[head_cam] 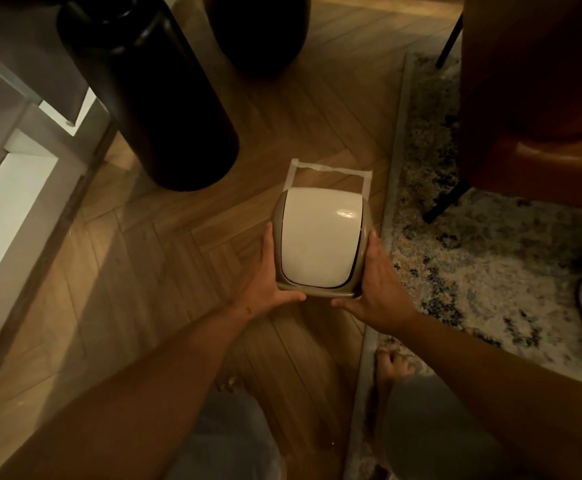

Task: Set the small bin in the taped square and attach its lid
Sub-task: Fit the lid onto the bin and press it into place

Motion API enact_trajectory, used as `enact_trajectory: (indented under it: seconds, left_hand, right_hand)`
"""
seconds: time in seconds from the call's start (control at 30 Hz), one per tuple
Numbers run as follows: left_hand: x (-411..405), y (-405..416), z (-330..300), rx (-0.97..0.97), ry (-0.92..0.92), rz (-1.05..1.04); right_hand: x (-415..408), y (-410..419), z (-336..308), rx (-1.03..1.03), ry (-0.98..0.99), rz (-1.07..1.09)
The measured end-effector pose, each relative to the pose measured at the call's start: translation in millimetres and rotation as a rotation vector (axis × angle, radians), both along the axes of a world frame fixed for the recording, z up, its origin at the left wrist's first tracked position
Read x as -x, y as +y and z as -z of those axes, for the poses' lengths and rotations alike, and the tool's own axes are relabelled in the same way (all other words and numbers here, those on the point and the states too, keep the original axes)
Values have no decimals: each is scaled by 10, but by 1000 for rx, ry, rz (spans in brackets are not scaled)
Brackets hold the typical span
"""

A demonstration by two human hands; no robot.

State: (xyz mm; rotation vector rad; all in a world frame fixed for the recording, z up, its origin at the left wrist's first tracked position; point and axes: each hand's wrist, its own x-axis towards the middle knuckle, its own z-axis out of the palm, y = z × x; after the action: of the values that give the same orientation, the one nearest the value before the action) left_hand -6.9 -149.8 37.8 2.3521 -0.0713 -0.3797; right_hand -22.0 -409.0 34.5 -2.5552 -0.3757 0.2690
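On wood floor (164, 244), glossy cream-lidded taupe bin (322, 237) between both hands.

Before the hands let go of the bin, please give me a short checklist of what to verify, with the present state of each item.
1. Lid sits on the bin: ok, its white flap faces up.
2. Lid fully clipped on: cannot tell.
3. Both hands hold it: ok, left hand and right hand press its sides.
4. Bin inside the taped square: cannot tell, the lid hides the near tape.
5. Clear of the black vase: ok.
6. Clear of the rug: ok.
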Motion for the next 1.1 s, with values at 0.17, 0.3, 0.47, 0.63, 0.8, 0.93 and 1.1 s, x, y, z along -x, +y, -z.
enact_trajectory:
  seconds: [0.17, 0.3, 0.47, 0.63, 0.8, 0.93, 1.1]
  left_hand:
    - [-131, -103, -31, -83, -138, 93]
    - [-194, -132, -41, -115, -169, 119]
    - [-219, -117, -12, -127, -159, 105]
    - [-231, -78, 27, -92, -140, 79]
    - [-311, -62, 50, -54, -118, 61]
    - [-306, -20, 95, 14, -83, -21]
    - [-341, 22, 108, 150, 33, -59]
  right_hand:
    - [-106, -21, 4, -14, -78, 21]
    - [-118, -43, 8, -36, -77, 32]
    - [-128, 0, 1, -51, -112, 51]
    - [-161, 62, 23, -62, -112, 33]
    - [-223, 57, 4, -81, -111, 43]
    - [-257, 51, -6, -173, -76, 108]
    - [-285, 47, 23, -317, 136, 261]
